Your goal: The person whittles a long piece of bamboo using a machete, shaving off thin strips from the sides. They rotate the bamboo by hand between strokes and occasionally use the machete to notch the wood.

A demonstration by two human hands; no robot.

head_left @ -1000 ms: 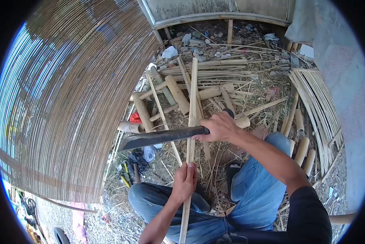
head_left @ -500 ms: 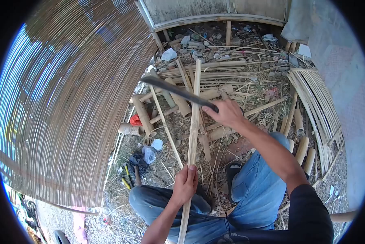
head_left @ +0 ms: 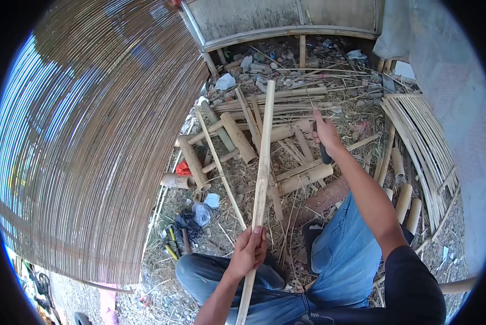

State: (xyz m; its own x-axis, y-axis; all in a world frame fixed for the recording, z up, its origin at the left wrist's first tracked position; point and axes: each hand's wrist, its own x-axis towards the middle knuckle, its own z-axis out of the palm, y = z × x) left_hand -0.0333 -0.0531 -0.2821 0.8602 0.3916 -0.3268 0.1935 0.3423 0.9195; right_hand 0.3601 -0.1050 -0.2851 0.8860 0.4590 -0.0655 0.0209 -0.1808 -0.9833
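Note:
My left hand [head_left: 248, 252] is wrapped round the lower part of a long split bamboo strip [head_left: 264, 162]. The strip slants up and away from my lap, its far end raised over the ground. Off to the right of it, my right hand [head_left: 326, 133] grips the dark handle of a machete [head_left: 325, 155]. Its thin blade points away from me and shows almost edge-on, apart from the strip. A thinner bamboo strip [head_left: 219, 167] leans just left of the held one.
Bamboo tubes [head_left: 237, 138] joined into a frame lie ahead amid shavings and loose strips. A slatted bamboo screen [head_left: 86, 157] hangs at left; a slatted panel [head_left: 419, 146] leans at right. Yellow-handled tool [head_left: 172, 241] and plastic bags [head_left: 201, 214] lie near my left knee.
The machete has swung from across the bamboo strip out to the right, its blade turning from leftward to pointing away. The strip's far end has shifted slightly right.

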